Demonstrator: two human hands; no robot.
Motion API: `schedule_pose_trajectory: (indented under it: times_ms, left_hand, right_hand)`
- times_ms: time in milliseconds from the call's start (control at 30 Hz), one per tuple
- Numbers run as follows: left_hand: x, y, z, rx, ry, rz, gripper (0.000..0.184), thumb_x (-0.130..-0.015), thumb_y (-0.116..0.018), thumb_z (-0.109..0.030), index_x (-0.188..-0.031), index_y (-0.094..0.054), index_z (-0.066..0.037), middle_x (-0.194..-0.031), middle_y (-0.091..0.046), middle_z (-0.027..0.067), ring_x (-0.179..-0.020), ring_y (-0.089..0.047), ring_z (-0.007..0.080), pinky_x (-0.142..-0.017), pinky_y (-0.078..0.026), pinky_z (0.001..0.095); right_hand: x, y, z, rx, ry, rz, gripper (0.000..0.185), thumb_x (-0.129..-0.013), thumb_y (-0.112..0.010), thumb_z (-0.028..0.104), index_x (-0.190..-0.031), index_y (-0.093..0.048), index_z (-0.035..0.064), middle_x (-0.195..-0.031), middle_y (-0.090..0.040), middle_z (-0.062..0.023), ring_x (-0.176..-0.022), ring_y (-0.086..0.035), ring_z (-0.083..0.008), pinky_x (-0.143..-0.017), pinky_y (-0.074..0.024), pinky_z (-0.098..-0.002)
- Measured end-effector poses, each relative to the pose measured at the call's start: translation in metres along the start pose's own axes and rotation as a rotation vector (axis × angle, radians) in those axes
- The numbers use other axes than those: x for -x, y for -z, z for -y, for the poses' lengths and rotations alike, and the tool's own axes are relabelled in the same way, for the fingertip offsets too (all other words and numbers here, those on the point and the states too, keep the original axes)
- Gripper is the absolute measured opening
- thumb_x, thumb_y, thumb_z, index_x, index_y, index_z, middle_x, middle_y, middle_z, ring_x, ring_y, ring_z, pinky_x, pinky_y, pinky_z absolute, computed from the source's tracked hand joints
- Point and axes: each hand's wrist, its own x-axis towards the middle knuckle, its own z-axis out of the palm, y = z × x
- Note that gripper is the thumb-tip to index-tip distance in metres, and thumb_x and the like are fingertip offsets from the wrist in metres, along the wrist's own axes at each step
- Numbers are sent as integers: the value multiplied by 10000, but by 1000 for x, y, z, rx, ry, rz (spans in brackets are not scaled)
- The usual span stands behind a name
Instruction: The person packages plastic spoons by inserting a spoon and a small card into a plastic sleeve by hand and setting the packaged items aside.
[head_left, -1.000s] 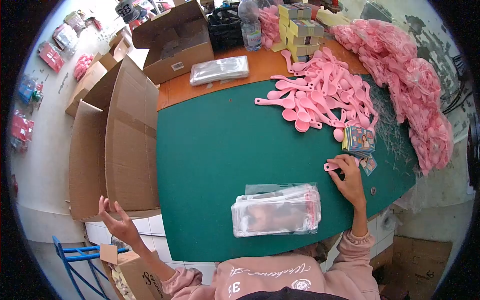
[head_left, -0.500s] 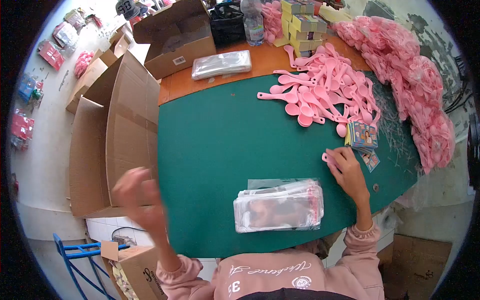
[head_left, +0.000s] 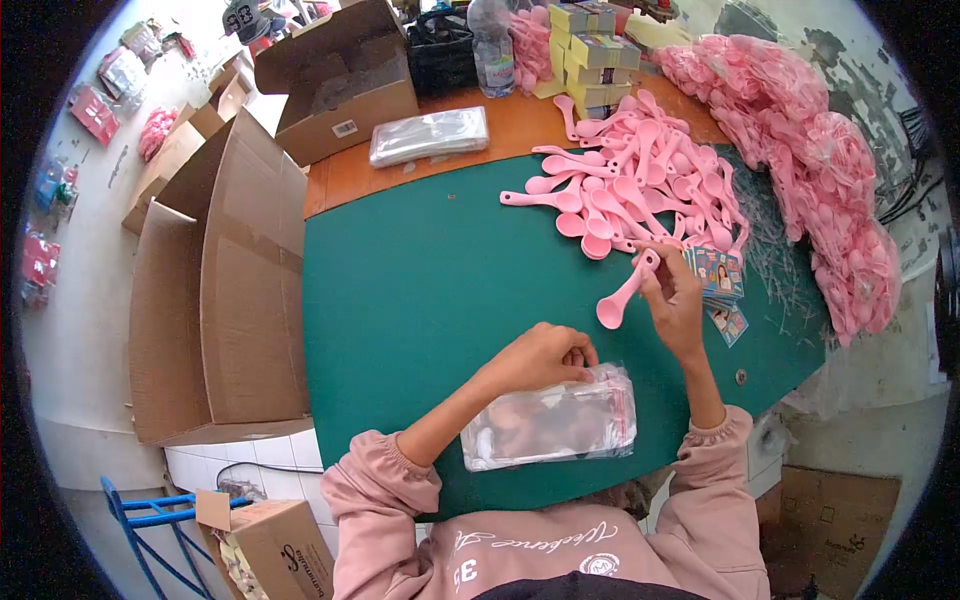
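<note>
My right hand (head_left: 672,290) pinches the handle end of a pink spoon (head_left: 622,295), whose bowl points down and to the left over the green mat (head_left: 400,290). My left hand (head_left: 548,358) is at the upper edge of a stack of clear plastic bags (head_left: 550,425), its fingers curled and touching the top of the stack; whether they grip a bag is too small to tell. Beyond my right hand lies a heap of pink spoons (head_left: 650,180). Right beside that hand is a stack of printed cards (head_left: 718,272), partly hidden by it.
Open cardboard boxes (head_left: 255,280) stand along the left edge. At the back are a bundle of clear bags (head_left: 430,137), a water bottle (head_left: 492,50) and yellow card stacks (head_left: 597,60). Bagged pink spoons (head_left: 830,170) line the right. A blue trolley (head_left: 150,515) stands lower left.
My left hand has come from the box side on the left to the bag stack. My right hand has risen slightly and turned the spoon, so its bowl now shows.
</note>
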Motion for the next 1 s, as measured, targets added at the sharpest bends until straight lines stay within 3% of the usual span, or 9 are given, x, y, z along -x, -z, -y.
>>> schedule_pose_trajectory:
  times_ms: [100,233,300,400,433,633,867,1000]
  left_hand:
    - [0,1,2,-154,-102,-90,173,-764,-618,-164,-856,-588,-21,-767,-594,95,-669,-577,184,-598,-456,312]
    - [-1,5,-2,-35,-109,-165,134,-804,-584,-137,-853,-549,-17,-829,-619,88,-737,-590,144,-625,-466,278]
    - [-4,9,9,639,1,-238,116,-835,-560,-106,-887,-489,-30,-881,-627,104,-804,-592,142,-668,-474,265]
    - [-5,25,19,827,73,-281,142,-847,-553,-80,-925,-440,-47,-894,-623,122,-837,-590,154,-710,-478,266]
    - [-5,27,22,802,92,-325,231,-813,-604,-74,-974,-440,-47,-873,-624,120,-828,-589,146,-721,-471,259]
    - [-10,29,25,708,88,-421,363,-766,-667,-82,-1059,-457,-42,-859,-626,83,-811,-582,114,-705,-466,245]
    - [-16,32,15,733,103,-400,372,-766,-663,-91,-1086,-492,-9,-854,-632,85,-777,-588,111,-691,-460,241]
    - [-22,27,14,638,-2,-360,346,-801,-635,-131,-1102,-508,-19,-881,-632,75,-784,-583,114,-698,-465,246]
  right_hand:
    - [6,-3,-4,-46,13,-79,210,-871,-480,70,-1060,-535,-3,-880,-552,-30,-736,-516,-71,-661,-435,-197]
    - [10,-3,-10,-71,19,-160,207,-880,-475,76,-1068,-519,2,-893,-544,-43,-731,-513,-77,-649,-439,-200]
    - [10,-4,-11,-131,30,-259,202,-886,-466,78,-1070,-499,1,-882,-540,-44,-711,-515,-77,-633,-444,-200]
    - [8,-3,-17,-164,71,-293,199,-898,-455,92,-1073,-479,0,-886,-541,-47,-689,-526,-84,-626,-465,-209]
    - [8,-3,-16,-163,73,-293,199,-898,-455,92,-1073,-479,0,-886,-541,-47,-689,-526,-84,-626,-465,-209]
    - [12,-12,-1,-307,15,-285,189,-912,-451,130,-1044,-472,-4,-833,-557,-68,-679,-568,-114,-629,-497,-242]
    - [15,-11,1,-246,-14,-191,195,-891,-483,100,-1059,-473,4,-799,-570,-63,-686,-576,-110,-639,-471,-223]
    - [15,-19,-3,-167,-26,-143,256,-855,-530,52,-1101,-465,24,-821,-580,-54,-708,-562,-87,-640,-459,-209]
